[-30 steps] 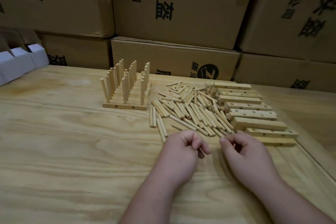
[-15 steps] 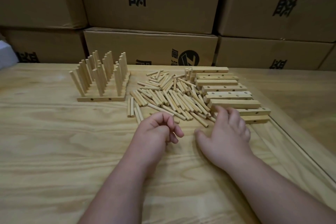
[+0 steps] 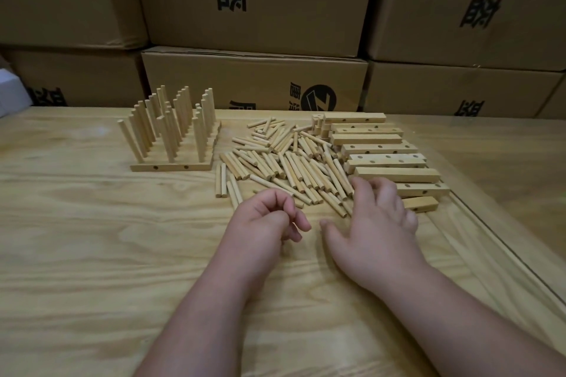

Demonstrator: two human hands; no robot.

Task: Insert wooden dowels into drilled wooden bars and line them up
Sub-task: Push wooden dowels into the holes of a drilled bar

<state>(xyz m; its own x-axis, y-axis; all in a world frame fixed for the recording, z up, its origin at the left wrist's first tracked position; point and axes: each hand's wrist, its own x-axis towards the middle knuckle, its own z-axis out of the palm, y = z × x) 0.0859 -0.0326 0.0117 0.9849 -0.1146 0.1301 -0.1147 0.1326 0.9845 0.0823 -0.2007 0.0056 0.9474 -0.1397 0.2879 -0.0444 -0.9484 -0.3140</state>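
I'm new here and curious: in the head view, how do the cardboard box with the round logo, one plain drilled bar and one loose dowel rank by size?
1. Brown cardboard box with round logo
2. Pale drilled wooden bar
3. Loose round wooden dowel

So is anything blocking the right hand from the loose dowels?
Nothing visible does. The right hand has its fingertips already at the near edge of the loose dowel pile, with only bare table around it.
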